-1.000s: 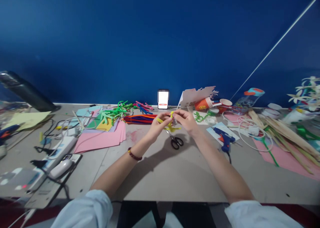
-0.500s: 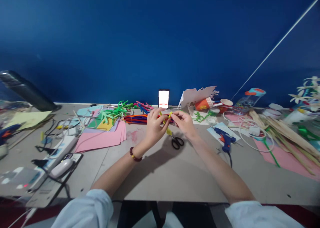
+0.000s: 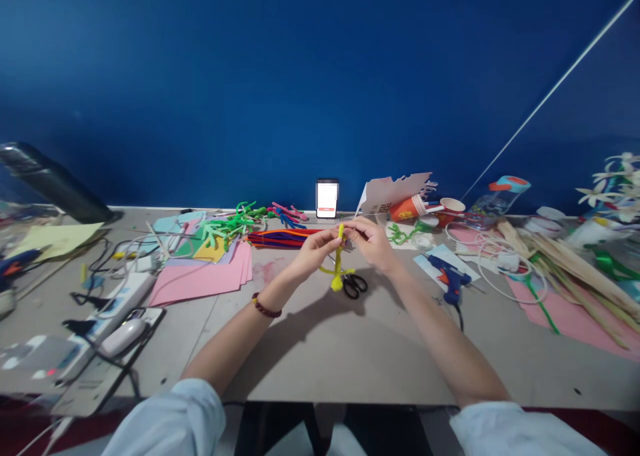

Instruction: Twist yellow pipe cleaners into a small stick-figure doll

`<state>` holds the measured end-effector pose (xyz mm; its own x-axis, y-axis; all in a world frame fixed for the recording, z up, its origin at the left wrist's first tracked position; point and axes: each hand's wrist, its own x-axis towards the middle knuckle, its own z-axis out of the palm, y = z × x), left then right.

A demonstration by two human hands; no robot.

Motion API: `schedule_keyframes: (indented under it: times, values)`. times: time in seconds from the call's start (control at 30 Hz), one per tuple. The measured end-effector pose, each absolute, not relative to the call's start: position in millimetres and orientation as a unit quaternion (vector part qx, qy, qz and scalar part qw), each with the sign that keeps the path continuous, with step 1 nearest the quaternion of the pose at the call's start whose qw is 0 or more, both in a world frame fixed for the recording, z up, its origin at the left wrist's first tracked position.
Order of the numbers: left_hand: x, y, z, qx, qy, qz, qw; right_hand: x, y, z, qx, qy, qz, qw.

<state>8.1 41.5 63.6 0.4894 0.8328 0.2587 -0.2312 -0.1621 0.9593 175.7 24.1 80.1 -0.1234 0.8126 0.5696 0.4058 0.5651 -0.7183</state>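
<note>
Both my hands meet above the middle of the grey table, pinching a yellow pipe cleaner figure between them. My left hand, with a dark bead bracelet on its wrist, grips the figure from the left. My right hand pinches its top from the right. The figure hangs upright, with its lower end just above black-handled scissors lying on the table. A bundle of red, orange and purple pipe cleaners lies just beyond my left hand.
Pink and coloured paper sheets and green pipe cleaner figures lie at left. A phone stands against the blue wall. A blue glue gun, paper cups, white rings and long sticks fill the right. Cables and a power strip sit far left.
My hands have turned the yellow figure so that it now hangs upright below my fingers. My left hand has dropped slightly and rotated; my right hand has stayed in place.
</note>
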Motion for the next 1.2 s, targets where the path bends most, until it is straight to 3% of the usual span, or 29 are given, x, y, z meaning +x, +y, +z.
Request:
schedule_keyframes:
  times: [0.33,0.63,0.97,1.1,1.2]
  values:
    - [4.8,42.1,62.9,0.6,0.2,0.37,0.68,187.0,23.2,87.5,-0.405,-0.762,0.211,0.46]
    - [9.9,36.6,70.6,0.627,0.244,0.427,0.605,178.0,19.0,85.6,-0.442,-0.762,0.114,0.459]
    - [10.5,38.7,64.0,0.605,0.27,0.46,0.592,181.5,18.8,88.4,-0.452,-0.749,0.125,0.468]
    - [11.5,39.2,61.8,0.645,0.285,0.472,0.53,176.5,16.1,87.1,-0.457,-0.742,0.099,0.48]
    - [10.6,36.7,63.2,0.706,0.302,0.494,0.408,172.9,12.7,87.4,-0.462,-0.74,0.084,0.482]
